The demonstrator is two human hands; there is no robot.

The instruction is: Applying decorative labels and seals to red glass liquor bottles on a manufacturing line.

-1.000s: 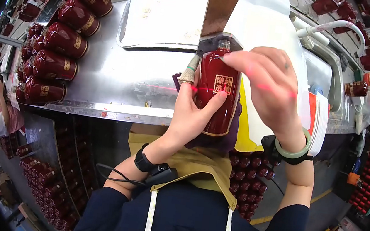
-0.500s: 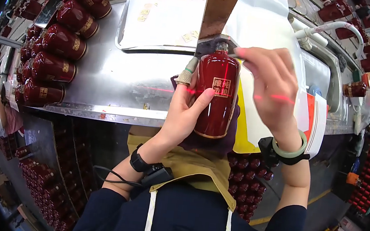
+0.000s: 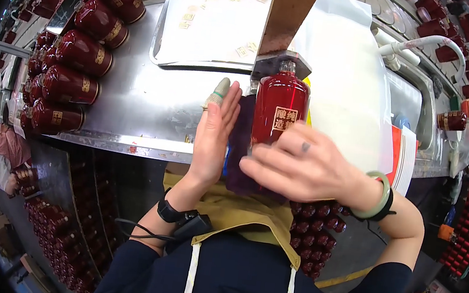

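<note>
A dark red glossy bottle (image 3: 283, 97) with a gold-framed label lies neck away from me on a dark purple cloth (image 3: 241, 141). Its clear neck meets a notched grey block (image 3: 288, 57) at the foot of a wooden board (image 3: 288, 16). Across the bottle's lower part lies my right hand (image 3: 305, 163), slightly blurred, its bent fingers closed over the bottle and reaching its left edge. My left hand (image 3: 214, 135) is off the bottle, held upright beside the cloth. Its fingers are straight and hold nothing; one wears a pale finger cot (image 3: 221, 90).
Several red bottles (image 3: 77, 50) line the metal table (image 3: 131, 88) on the left. Behind, a tray (image 3: 160, 60) carries small gold labels. White sheets (image 3: 346, 78) lie right of the board, near a sink (image 3: 425, 96) and white pipe. More bottles are stacked below (image 3: 314, 234).
My left hand has let go of the bottle and drawn left. The right hand has come down from near the neck onto the bottle's lower part.
</note>
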